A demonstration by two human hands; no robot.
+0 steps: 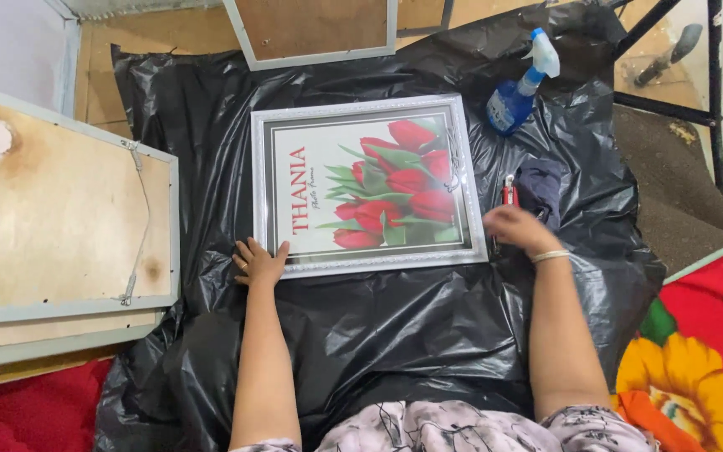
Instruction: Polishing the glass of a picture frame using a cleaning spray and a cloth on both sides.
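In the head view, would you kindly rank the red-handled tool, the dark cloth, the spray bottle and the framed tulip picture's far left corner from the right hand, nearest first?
From the right hand:
1. Red-handled tool, just beyond the fingers.
2. Dark cloth, beside the tool, slightly farther.
3. Spray bottle, at the sheet's far edge.
4. Framed tulip picture, far left corner, across the frame.

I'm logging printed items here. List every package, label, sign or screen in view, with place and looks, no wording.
Framed print: flat on the black plastic sheet, middle; rectangular, silver frame, white poster with red tulips, green leaves, red lettering; left hand on its lower left corner.
Spray bottle: lying right of the frame's top; blue, white trigger head.
No screens or signs.
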